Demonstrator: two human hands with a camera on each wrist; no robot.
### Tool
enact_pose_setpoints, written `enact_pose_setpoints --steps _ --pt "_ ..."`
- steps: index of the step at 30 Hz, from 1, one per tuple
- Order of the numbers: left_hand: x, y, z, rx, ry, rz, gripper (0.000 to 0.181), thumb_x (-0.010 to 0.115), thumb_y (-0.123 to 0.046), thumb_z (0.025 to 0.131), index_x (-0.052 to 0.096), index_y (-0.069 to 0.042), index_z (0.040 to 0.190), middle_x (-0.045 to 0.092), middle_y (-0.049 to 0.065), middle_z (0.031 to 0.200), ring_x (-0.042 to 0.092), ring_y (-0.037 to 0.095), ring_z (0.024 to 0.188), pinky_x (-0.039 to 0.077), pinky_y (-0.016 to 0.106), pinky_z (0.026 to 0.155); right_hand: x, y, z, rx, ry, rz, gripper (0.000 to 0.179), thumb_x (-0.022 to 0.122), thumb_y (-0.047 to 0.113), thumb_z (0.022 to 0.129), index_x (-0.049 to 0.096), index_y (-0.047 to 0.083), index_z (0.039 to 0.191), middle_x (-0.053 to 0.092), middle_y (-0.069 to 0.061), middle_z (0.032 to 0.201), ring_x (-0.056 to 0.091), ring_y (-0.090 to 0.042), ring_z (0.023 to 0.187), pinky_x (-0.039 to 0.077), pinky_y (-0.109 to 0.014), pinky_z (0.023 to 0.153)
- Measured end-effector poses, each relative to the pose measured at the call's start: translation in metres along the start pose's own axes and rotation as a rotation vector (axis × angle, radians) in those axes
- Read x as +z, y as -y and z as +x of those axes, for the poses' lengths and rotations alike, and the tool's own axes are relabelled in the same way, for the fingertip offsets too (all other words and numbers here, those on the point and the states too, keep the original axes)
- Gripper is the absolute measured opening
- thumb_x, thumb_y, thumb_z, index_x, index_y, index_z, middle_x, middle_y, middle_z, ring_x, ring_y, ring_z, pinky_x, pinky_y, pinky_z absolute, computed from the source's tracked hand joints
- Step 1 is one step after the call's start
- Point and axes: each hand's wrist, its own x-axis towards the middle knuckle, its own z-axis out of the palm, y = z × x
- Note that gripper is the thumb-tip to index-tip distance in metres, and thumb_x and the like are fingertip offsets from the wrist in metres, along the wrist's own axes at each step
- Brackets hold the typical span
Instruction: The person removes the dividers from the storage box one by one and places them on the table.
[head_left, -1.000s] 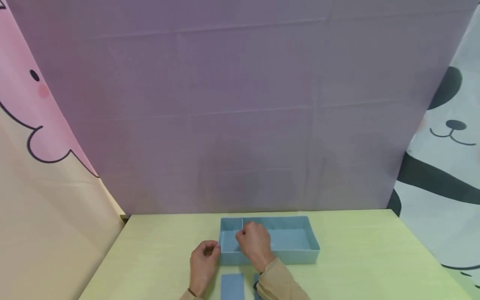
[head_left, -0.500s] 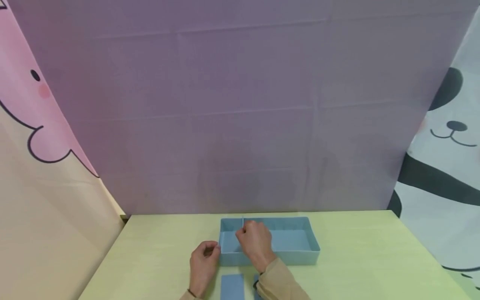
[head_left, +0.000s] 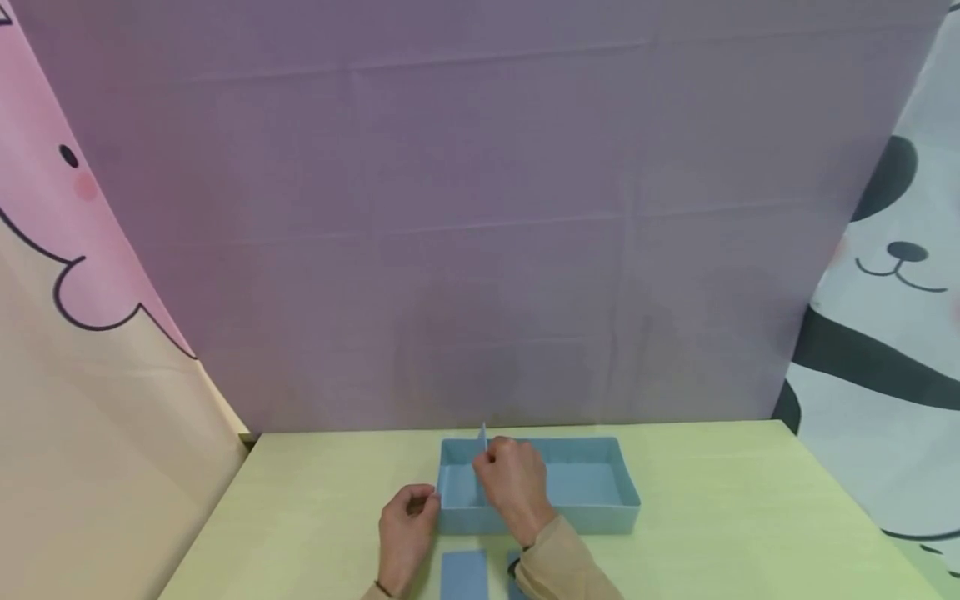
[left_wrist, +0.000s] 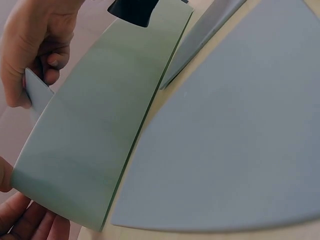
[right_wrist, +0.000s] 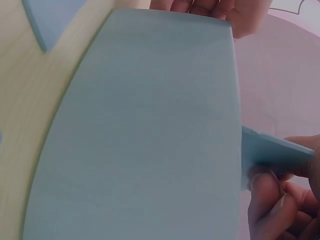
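Note:
A shallow blue-green box (head_left: 592,518) lies lengthwise on the table, its long front wall towards me. My right hand (head_left: 516,483) is over the left part of the box and pinches a thin blue divider panel (head_left: 483,433). In the right wrist view the divider panel (right_wrist: 272,150) rises tilted above the box's rim, between thumb and fingers. My left hand (head_left: 407,527) grips the box's left end by the front corner. Its fingers (left_wrist: 40,217) lie along the outside of that end in the left wrist view. The divider's lower edge is hidden inside the box.
A flat blue panel (head_left: 464,575) lies on the pale table (head_left: 315,500) in front of the box. Another blue panel (head_left: 513,557) is partly covered by the right sleeve. A grey-purple cloth (head_left: 480,250) hangs behind the table's back edge.
The right hand has risen slightly with the divider panel, whose top now stands tilted above the box's back rim. The left hand keeps its place at the box's corner.

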Motion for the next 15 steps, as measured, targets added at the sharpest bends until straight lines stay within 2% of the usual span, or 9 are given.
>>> enact_pose_setpoints --steps 9,15 --pt "0.0 -0.0013 -0.0008 0.002 -0.003 0.005 0.007 0.068 -0.005 0.083 0.068 -0.002 0.089 0.067 0.006 0.083 0.062 0.015 0.077 0.05 0.027 0.069 -0.005 0.0001 0.0009 -0.042 -0.046 0.016 0.036 0.063 0.01 0.072 0.04 0.022 0.046 0.031 0.014 0.042 0.03 -0.005 0.038 0.026 -0.024 0.041" --pt "-0.0002 -0.0018 -0.0012 -0.011 -0.006 0.018 0.006 0.068 -0.005 0.084 0.069 -0.003 0.089 0.066 0.005 0.083 0.062 0.015 0.076 0.05 0.028 0.07 -0.0091 0.0 0.0001 -0.057 -0.079 0.082 0.036 0.063 0.009 0.074 0.04 0.021 0.048 0.031 0.014 0.043 0.027 -0.002 0.038 0.024 -0.022 0.04"
